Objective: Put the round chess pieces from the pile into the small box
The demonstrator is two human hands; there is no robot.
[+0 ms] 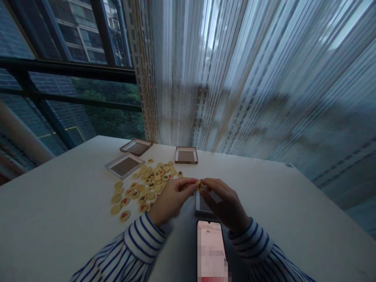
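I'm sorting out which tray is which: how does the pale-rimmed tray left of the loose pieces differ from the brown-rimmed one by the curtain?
The pale-rimmed tray lies at a slant; the brown-rimmed tray sits nearly square to the far table edge. The first is beside the loose pieces, the second behind them, farther right. Both are rectangular with grey inner bases, and neither holds pieces.

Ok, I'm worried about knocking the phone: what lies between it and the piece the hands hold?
In the head view, an open, shallow box lies between the phone and the held piece, partly hidden by the right hand.
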